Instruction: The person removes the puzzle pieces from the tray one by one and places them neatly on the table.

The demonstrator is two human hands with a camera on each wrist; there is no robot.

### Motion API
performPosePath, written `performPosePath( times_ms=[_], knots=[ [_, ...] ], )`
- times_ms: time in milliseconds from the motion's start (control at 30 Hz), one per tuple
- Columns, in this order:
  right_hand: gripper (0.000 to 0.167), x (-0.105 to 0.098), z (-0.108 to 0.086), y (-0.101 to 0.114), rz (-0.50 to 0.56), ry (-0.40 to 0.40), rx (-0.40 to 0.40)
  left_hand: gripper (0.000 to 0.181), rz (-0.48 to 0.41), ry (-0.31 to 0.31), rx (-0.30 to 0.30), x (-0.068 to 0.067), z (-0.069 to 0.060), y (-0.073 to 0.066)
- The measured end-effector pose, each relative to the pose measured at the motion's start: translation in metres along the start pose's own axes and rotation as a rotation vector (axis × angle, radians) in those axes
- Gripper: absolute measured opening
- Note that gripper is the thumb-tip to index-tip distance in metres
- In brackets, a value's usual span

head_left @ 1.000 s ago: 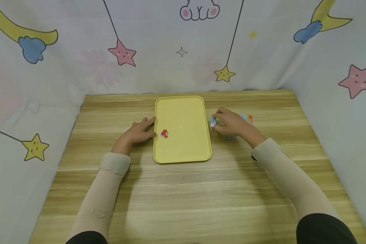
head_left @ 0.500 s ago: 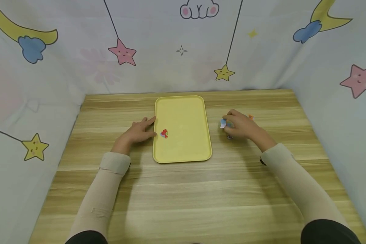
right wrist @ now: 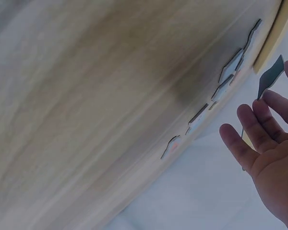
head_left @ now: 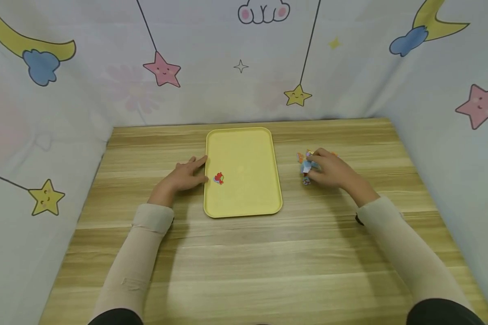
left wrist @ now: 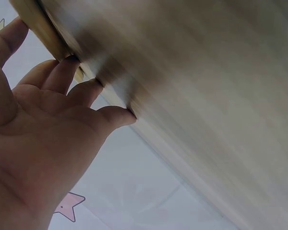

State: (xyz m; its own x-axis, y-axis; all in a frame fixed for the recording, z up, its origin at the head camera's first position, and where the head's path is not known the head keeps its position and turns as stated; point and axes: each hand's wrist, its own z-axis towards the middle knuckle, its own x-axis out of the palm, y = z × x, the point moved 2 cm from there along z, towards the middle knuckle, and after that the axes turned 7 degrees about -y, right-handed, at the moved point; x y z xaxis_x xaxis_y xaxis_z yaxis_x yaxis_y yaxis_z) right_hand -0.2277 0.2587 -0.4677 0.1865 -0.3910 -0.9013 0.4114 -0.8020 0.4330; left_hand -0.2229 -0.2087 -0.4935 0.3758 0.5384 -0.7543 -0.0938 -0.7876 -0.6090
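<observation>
The yellow tray (head_left: 248,151) lies on the wooden table with a small red puzzle piece (head_left: 218,178) near its left rim. My left hand (head_left: 185,175) rests beside the tray, and its extended thumb and forefinger touch that left rim. To the right of the tray, my right hand (head_left: 329,170) pinches a light-blue and white puzzle piece (head_left: 306,166) between thumb and forefinger. In the right wrist view, the dark back of this held puzzle piece (right wrist: 270,79) shows above the table. Other small colourful pieces (head_left: 300,157) lie under and around the right hand, partly covered by it.
Several flat pieces (right wrist: 222,87) lie in a loose row on the table in the right wrist view. An orange bit (head_left: 335,155) peeks out behind the right hand. A printed white cloth (head_left: 240,95) hangs along the table's back edge (head_left: 162,126).
My right hand has moved right, away from the tray's edge, carrying the light-blue piece over the other pieces. Some pieces left of the hand are now uncovered. The left hand stays put.
</observation>
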Motion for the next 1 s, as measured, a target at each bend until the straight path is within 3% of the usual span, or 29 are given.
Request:
performPosePath(
  times_ms=[600, 1000],
  knots=[
    [0.049, -0.006, -0.029, -0.026, 0.002, -0.009, 0.034, 0.081, 0.002, -0.003, 0.003, 0.000, 0.000, 0.002],
    [0.047, -0.006, -0.037, -0.042, -0.017, -0.010, 0.037, 0.082, -0.007, 0.006, 0.003, 0.000, 0.001, 0.002]
  ],
)
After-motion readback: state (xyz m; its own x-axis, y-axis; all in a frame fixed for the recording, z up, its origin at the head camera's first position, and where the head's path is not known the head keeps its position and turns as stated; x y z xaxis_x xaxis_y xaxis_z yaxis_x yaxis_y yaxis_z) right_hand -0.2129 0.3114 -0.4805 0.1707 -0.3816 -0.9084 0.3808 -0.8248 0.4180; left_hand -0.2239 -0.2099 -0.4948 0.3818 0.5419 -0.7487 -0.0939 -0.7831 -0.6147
